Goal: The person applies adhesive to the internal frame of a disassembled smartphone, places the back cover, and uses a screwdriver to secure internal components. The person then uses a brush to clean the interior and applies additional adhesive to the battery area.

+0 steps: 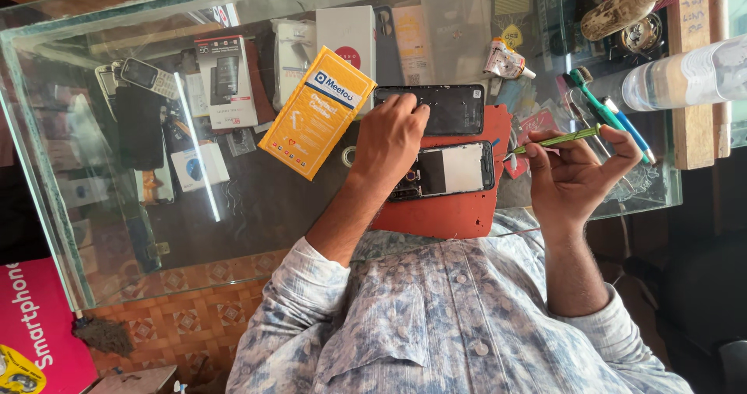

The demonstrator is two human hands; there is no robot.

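Note:
My left hand (389,139) presses down on the left end of an opened phone body (455,169) with a white battery showing. Its fingertips touch a detached black phone panel (443,108) lying just beyond. Both parts lie on a red work mat (443,211) on the glass counter. To the right, my right hand (580,170) pinches a thin green hand tool (556,140). The tool's tip points left and ends just short of the phone body's right end.
A yellow box (317,114) lies left of my left hand. Under the glass top (257,207) sit keypad phones (148,75) and small boxes (226,79). A green toothbrush (591,102), a clear plastic bottle (689,75), a wooden block (694,122) and a small tube (506,59) crowd the right.

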